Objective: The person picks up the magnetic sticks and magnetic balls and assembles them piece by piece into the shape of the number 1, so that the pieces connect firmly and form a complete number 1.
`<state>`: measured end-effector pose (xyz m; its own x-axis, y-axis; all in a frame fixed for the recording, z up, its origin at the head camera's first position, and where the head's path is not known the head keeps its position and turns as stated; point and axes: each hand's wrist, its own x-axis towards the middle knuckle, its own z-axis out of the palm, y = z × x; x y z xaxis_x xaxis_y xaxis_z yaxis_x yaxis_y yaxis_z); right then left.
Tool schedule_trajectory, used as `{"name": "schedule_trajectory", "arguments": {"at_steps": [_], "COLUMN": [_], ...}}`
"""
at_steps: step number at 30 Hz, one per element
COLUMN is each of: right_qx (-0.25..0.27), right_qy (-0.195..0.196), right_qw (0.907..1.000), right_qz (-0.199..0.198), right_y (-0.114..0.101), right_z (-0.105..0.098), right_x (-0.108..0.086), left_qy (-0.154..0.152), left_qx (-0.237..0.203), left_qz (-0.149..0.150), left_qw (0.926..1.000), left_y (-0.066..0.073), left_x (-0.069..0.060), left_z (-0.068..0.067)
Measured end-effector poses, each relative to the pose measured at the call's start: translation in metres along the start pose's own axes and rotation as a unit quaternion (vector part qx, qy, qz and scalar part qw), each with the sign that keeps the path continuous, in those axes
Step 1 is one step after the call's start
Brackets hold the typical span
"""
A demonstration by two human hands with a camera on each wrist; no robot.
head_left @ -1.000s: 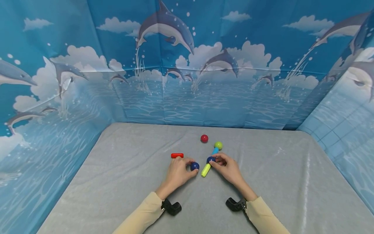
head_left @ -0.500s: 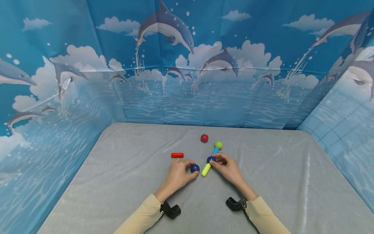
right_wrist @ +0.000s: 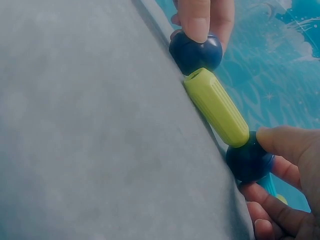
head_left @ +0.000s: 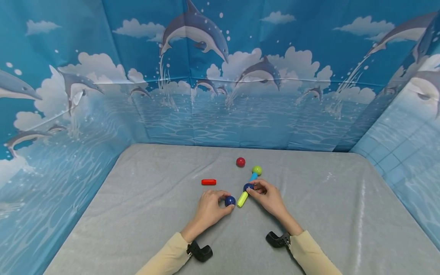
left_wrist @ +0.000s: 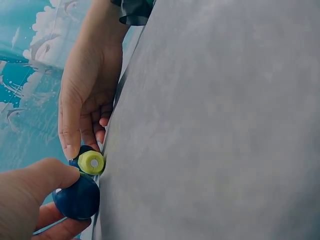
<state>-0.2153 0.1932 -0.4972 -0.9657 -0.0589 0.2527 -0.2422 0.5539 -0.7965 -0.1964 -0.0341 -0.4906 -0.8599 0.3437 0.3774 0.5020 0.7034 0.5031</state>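
1. Head view: both hands are in sight over a grey counter [head_left: 165,168], near each other but apart, each clamped on its own ball.
2. The left hand [head_left: 209,208] pinches the first blue ball [head_left: 230,201] between thumb and fingers, just beside the near end of a yellow stick [head_left: 242,199].
3. Whether that ball touches the stick is hard to tell, since the wrist views overlap the two.
4. The right hand [head_left: 269,198] pinches the second blue ball [head_left: 247,187], its thumb and fingers on opposite sides.
5. This ball touches the far end of the yellow stick, which slants across the counter; the left wrist view shows a pale round spot in the middle of the stick's near end.
6. Beyond the second blue ball, a light blue stick [head_left: 253,177] runs on in nearly the same line, partly hidden by the fingers, and meets a green ball [head_left: 257,170].
7. A red ball [head_left: 240,162] sits farther back, near the green one, and a red stick [head_left: 208,182] lies by itself beyond the left hand.
8. Behind the counter hangs a blue curtain [head_left: 220,126] printed with dolphins and clouds.
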Motion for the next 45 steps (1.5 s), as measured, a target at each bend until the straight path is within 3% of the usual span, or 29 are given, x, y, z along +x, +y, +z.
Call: {"name": "schedule_trajectory", "arguments": {"at_steps": [15,45], "right_qx": [0.003,-0.004], "right_qy": [-0.001,-0.001], "right_qw": [1.0,1.0], "right_qz": [-0.006,0.002], "right_y": [0.0002,0.003], "right_z": [-0.0003,0.0007], "right_x": [0.0,-0.0001], "left_qy": [-0.007,-0.021], "left_qx": [-0.029,-0.034], "left_qz": [-0.011,-0.027], "left_qw": [0.9995,0.9988], "left_y": [0.0022,0.0089], "left_x": [-0.0059,-0.0093], "left_z": [-0.0006,-0.0001]}}
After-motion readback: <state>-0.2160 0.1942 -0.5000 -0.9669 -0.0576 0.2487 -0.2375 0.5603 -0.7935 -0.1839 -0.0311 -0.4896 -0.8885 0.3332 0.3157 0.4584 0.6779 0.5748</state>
